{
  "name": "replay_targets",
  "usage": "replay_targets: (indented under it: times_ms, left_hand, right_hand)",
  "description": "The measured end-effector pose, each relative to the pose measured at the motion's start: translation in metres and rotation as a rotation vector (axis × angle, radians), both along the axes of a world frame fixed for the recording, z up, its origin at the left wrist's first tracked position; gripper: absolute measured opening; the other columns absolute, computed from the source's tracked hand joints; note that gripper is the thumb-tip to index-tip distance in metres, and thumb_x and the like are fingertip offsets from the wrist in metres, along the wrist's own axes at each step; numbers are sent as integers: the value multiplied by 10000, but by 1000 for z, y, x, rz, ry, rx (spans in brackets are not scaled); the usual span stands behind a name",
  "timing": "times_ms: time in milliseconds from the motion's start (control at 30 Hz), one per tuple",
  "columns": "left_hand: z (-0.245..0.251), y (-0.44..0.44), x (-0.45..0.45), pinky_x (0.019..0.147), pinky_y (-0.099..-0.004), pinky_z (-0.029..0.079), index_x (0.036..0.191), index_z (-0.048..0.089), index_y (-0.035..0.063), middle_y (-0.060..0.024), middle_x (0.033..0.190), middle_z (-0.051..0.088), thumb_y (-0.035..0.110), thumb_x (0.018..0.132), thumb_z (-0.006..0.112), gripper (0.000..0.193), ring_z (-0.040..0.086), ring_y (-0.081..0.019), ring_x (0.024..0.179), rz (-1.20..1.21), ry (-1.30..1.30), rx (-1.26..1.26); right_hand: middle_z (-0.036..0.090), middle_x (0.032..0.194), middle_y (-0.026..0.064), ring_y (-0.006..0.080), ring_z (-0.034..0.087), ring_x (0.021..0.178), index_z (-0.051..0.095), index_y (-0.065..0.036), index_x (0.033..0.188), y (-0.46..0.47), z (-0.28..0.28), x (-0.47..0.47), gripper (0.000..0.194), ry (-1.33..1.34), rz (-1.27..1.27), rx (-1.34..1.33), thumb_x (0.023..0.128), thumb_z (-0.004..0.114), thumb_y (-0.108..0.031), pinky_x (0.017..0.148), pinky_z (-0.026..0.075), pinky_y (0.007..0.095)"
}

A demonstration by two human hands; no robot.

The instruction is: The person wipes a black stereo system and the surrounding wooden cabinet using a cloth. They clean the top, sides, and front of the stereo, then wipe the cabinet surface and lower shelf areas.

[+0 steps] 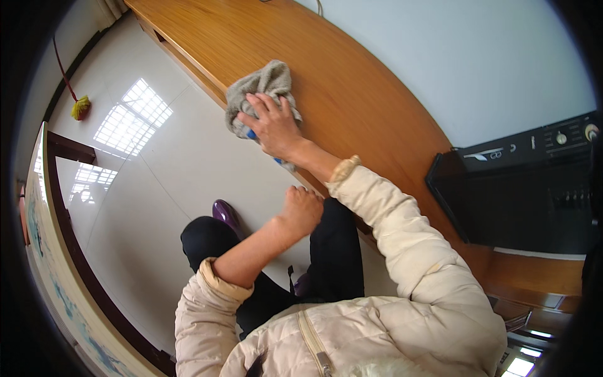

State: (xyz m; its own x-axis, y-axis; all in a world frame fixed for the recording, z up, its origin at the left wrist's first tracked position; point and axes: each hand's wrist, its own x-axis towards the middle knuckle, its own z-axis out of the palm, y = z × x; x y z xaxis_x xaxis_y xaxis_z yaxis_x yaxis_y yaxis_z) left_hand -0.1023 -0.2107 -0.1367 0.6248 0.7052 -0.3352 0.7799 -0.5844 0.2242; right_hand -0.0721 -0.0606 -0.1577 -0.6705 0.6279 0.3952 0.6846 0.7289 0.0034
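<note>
My right hand (pixel 275 127) lies with spread fingers on a crumpled grey-beige cloth (pixel 264 80), pressing it to the wooden cabinet top (pixel 358 99) near its front edge. Part of the cloth hangs over that edge, and small blue patches show beside the hand. My left hand (pixel 304 212) is curled into a fist in front of the cabinet, above my knees. Nothing shows in it, though its palm side is hidden. Both cream jacket sleeves are pushed back from the wrists.
A black appliance (pixel 518 198) with knobs stands on the right of the cabinet against the pale wall (pixel 452 56). A table with a patterned top (pixel 61 292) runs along the left. On the tiled floor (pixel 155 188), a yellow-bristled broom (pixel 81 107) leans at the far wall.
</note>
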Motion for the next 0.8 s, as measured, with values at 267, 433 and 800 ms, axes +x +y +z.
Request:
replay_targets:
  times_ms: [267,433,800]
  left_hand:
    - [8,-17,-4,808,-381,466,908,725,93,-80,938,694,311,826,735,234,656,-251,961,-129,-38,10]
    - [17,-44,1,796,-387,458,982,654,50,-91,939,655,331,810,778,352,624,-262,939,-197,-61,-10]
    - [10,-20,-5,839,-407,476,1019,665,62,-102,961,662,365,840,742,360,633,-277,974,-123,-15,-30]
  right_hand:
    - [467,1476,140,320,435,1361,569,-247,1321,-182,23,183,552,-61,-145,-159,805,610,-54,988,362,580]
    - [443,1494,143,340,429,1367,565,-265,1323,-263,37,256,583,-72,-193,-171,790,641,-41,982,354,580]
    - [451,1475,136,337,416,1374,553,-226,1366,-138,17,129,639,-6,-203,-79,765,608,-16,1017,365,603]
